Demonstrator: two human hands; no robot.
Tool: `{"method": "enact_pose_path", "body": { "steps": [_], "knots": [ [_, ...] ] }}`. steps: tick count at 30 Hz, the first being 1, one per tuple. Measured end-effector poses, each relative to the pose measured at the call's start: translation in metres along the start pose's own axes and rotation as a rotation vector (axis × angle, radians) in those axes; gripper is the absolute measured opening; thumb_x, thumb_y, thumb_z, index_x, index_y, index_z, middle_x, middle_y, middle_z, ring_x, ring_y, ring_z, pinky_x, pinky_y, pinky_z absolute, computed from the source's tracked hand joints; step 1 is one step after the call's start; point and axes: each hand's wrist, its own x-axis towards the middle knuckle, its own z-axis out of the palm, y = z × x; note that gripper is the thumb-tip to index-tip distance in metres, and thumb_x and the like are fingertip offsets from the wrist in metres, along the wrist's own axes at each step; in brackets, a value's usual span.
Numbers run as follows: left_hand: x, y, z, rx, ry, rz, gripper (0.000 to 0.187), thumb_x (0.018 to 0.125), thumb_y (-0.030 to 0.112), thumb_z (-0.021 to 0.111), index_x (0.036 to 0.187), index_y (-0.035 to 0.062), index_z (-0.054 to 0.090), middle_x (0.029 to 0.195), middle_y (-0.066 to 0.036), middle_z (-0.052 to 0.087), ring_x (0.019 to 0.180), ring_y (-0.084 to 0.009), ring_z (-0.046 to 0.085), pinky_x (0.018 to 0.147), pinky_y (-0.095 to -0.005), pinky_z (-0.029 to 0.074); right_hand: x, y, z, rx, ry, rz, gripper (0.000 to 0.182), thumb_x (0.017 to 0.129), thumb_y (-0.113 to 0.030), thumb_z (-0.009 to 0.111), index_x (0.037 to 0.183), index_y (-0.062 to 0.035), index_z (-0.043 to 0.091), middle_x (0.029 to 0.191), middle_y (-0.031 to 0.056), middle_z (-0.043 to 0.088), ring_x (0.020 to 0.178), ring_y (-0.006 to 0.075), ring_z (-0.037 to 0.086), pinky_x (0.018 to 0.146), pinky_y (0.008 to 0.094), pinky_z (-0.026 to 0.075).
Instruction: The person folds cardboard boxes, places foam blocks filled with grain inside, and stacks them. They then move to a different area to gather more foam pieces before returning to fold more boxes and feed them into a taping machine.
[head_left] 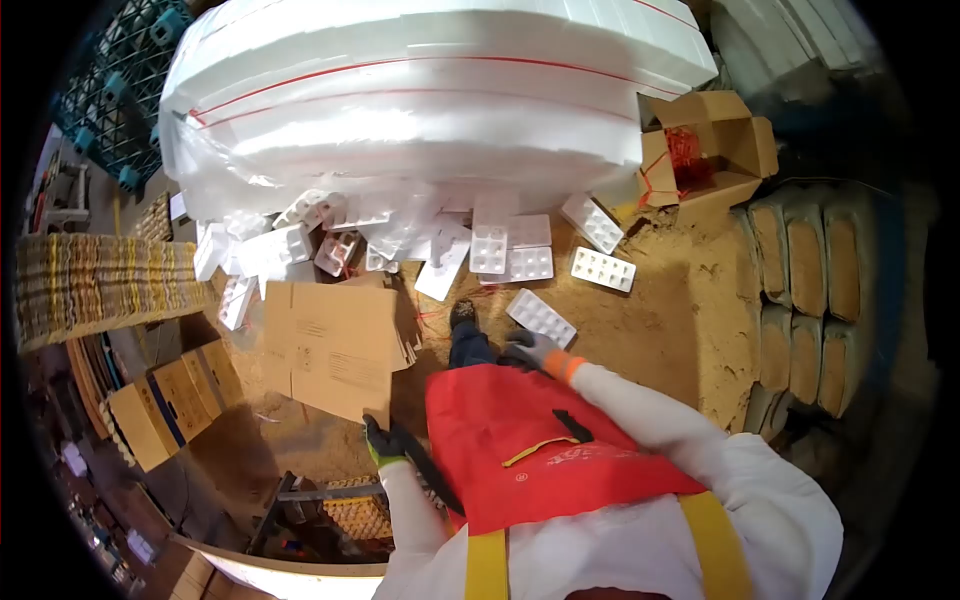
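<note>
The flat cardboard (330, 345) was lifted at ten o'clock but not set down, its near corner pinched in the left hand (386, 440), while the right hand (533, 353), grip unclear, was beside a white tray (541, 318) at twelve, other trays (603, 269) lying ungathered beyond.

Head view, high, looking steeply down; edges probably unclear.

Only "®" is legible, on the red apron (535, 445).
</note>
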Motion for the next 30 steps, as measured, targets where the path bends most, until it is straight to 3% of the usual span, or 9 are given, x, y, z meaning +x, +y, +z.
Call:
{"method": "enact_pose_path", "body": {
  "steps": [2, 5, 7, 13, 19, 22, 27, 28, 30],
  "knots": [
    [0.066, -0.037, -0.028, 0.483, -0.121, 0.072, 0.022, 0.090, 0.010, 0.063, 0.110, 0.0046, 0.055, 0.093, -0.007, 0.059, 0.084, -0.0142, 0.056, 0.072, -0.0306, 0.050, -0.018, 0.043, -0.048, -0.044, 0.128, 0.109, 0.049, 0.089, -0.037, 0.064, 0.123, -0.0041, 0.055, 0.093, 0.0088, 0.067, 0.066, 0.0140, 0.063, 0.056, 0.0292, 0.052],
    [0.099, -0.035, 0.024, 0.017, 0.167, -0.537, 0.039, 0.091, 0.040, 0.055, 0.121, 0.0161, 0.050, 0.107, -0.005, 0.057, 0.088, -0.0215, 0.057, 0.073, -0.0350, 0.049, -0.042, 0.086, -0.127, -0.261, 0.313, 0.074, 0.046, 0.088, -0.035, 0.065, 0.121, -0.0048, 0.056, 0.085, 0.0079, 0.064, 0.062, 0.0141, 0.060, 0.055, 0.0276, 0.050],
    [0.105, -0.028, 0.055, 0.117, 0.171, -0.438, 0.049, 0.092, 0.043, 0.051, 0.134, 0.0179, 0.043, 0.109, -0.002, 0.054, 0.083, -0.0223, 0.050, 0.063, -0.0425, 0.042, -0.057, 0.072, -0.176, -0.156, 0.368, 0.180, 0.047, 0.087, -0.034, 0.065, 0.122, -0.0050, 0.054, 0.089, 0.0084, 0.065, 0.065, 0.0146, 0.062, 0.057, 0.0274, 0.050],
    [0.094, 0.002, 0.144, 0.373, -0.032, 0.024, 0.034, 0.091, 0.005, 0.059, 0.125, 0.0080, 0.054, 0.094, 0.000, 0.063, 0.072, -0.0088, 0.056, 0.056, -0.0218, 0.044, -0.030, 0.005, -0.358, -0.247, 0.597, -0.047, 0.050, 0.086, -0.030, 0.067, 0.128, -0.0065, 0.051, 0.098, 0.0107, 0.067, 0.075, 0.0170, 0.066, 0.063, 0.0302, 0.053],
    [0.018, -0.068, 0.213, 0.689, -0.023, 0.304, 0.016, 0.092, 0.011, 0.057, 0.105, 0.0019, 0.060, 0.083, -0.003, 0.062, 0.070, -0.0115, 0.056, 0.059, -0.0247, 0.047, 0.087, -0.156, -0.598, -0.910, 1.118, -0.458, 0.067, 0.080, -0.049, 0.062, 0.136, -0.0196, 0.043, 0.137, 0.0145, 0.048, 0.118, 0.0388, 0.050, 0.100, 0.0447, 0.040],
    [-0.071, -0.142, 0.267, 0.718, 0.009, -0.078, 0.021, 0.092, 0.025, 0.055, 0.105, 0.0083, 0.060, 0.072, -0.007, 0.062, 0.059, -0.0157, 0.058, 0.049, -0.0299, 0.047, 0.099, -0.281, -0.654, -0.984, 0.984, -0.426, 0.061, 0.084, -0.042, 0.060, 0.138, -0.0205, 0.042, 0.142, 0.0090, 0.044, 0.127, 0.0316, 0.044, 0.104, 0.0447, 0.037],
    [-0.153, -0.219, 0.359, 1.125, -0.175, -0.243, 0.039, 0.090, 0.028, 0.061, 0.120, 0.0023, 0.061, 0.114, -0.012, 0.066, 0.106, -0.0218, 0.061, 0.089, -0.0342, 0.048, 0.169, -0.392, -0.714, -1.167, 0.940, -0.437, 0.058, 0.092, -0.031, 0.051, 0.146, -0.0211, 0.032, 0.153, 0.0031, 0.031, 0.140, 0.0295, 0.029, 0.110, 0.0497, 0.030],
    [-0.174, -0.221, 0.375, 0.936, -0.230, 0.090, 0.038, 0.089, 0.023, 0.066, 0.120, 0.0026, 0.062, 0.110, -0.009, 0.068, 0.100, -0.0156, 0.063, 0.087, -0.0279, 0.049, 0.186, -0.405, -0.722, -1.243, 0.932, -0.399, 0.059, 0.093, -0.028, 0.049, 0.148, -0.0206, 0.029, 0.155, 0.0023, 0.027, 0.142, 0.0310, 0.026, 0.111, 0.0524, 0.027],
    [-0.195, -0.199, 0.411, 0.902, -0.215, 0.114, 0.037, 0.089, 0.022, 0.066, 0.120, 0.0026, 0.062, 0.110, -0.010, 0.069, 0.102, -0.0174, 0.063, 0.091, -0.0291, 0.048, 0.213, -0.416, -0.736, -1.374, 0.948, -0.367, 0.059, 0.094, -0.025, 0.046, 0.149, -0.0212, 0.025, 0.155, 0.0035, 0.027, 0.143, 0.0318, 0.023, 0.112, 0.0561, 0.024]
  ]
}}
